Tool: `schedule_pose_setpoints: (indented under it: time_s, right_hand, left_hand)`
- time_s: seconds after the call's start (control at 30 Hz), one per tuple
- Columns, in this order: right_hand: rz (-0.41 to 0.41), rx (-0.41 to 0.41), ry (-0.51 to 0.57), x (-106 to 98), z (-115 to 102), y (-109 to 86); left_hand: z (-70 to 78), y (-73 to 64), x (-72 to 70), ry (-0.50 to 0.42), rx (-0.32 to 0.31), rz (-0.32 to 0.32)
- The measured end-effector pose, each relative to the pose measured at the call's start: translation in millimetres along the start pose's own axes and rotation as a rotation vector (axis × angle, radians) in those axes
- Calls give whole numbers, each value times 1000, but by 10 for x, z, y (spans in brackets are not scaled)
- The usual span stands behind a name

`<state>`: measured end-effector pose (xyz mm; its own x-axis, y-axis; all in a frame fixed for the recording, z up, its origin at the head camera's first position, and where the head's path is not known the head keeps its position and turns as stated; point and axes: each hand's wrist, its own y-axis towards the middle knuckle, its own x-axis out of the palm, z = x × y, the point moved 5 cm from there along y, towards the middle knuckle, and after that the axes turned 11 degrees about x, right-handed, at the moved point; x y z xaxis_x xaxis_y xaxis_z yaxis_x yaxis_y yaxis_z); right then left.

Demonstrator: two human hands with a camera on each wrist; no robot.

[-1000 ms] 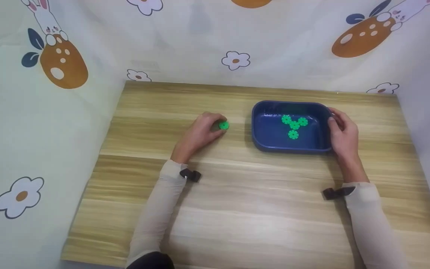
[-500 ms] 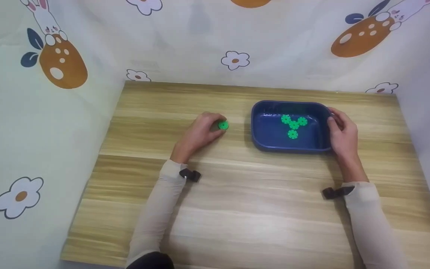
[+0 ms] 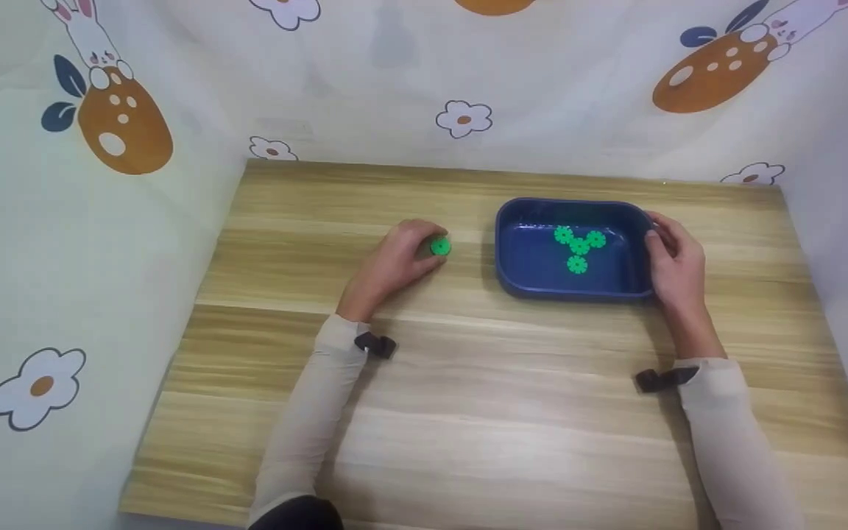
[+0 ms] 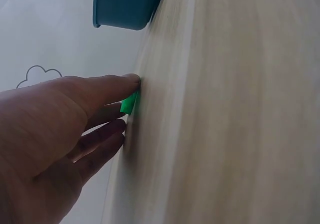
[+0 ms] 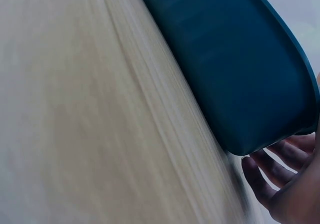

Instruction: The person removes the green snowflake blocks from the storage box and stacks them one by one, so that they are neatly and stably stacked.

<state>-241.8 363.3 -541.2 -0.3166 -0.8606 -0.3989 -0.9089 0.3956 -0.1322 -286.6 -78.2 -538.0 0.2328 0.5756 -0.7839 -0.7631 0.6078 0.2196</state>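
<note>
In the head view my left hand has its thumb and fingers on either side of a small round green notched disc, low at the wooden tabletop. The left wrist view shows the green disc edge-on, partly hidden by the thumb. To its right stands a dark blue rectangular bin with rounded corners. Several green notched discs lie bunched on its floor. My right hand grips the bin's right end, thumb over the rim and fingers along the outer wall.
The wood-grain table runs back to a printed cloth backdrop with flowers and rabbits. More cloth borders the left and right sides. Each wrist carries a black camera strap.
</note>
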Motion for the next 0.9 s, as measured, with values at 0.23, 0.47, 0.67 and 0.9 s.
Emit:
schedule_pose_setpoints:
  time_s: [0.23,0.47,0.67,0.9]
  right_hand:
    - [4,-2,-7,-1,-27,-39]
    - [3,-12,-27,-3,-40,-52]
    - [0,-3,-21,-9,-39,-34]
    - [-2,8,-9,-12,-19,-7]
  left_hand:
    - [187,51,-7,13,54,64]
    - [475,142,-27,-21,109,81]
    - [717,259,27,-60,167,61]
    - [922,469,201,-107,246,24]
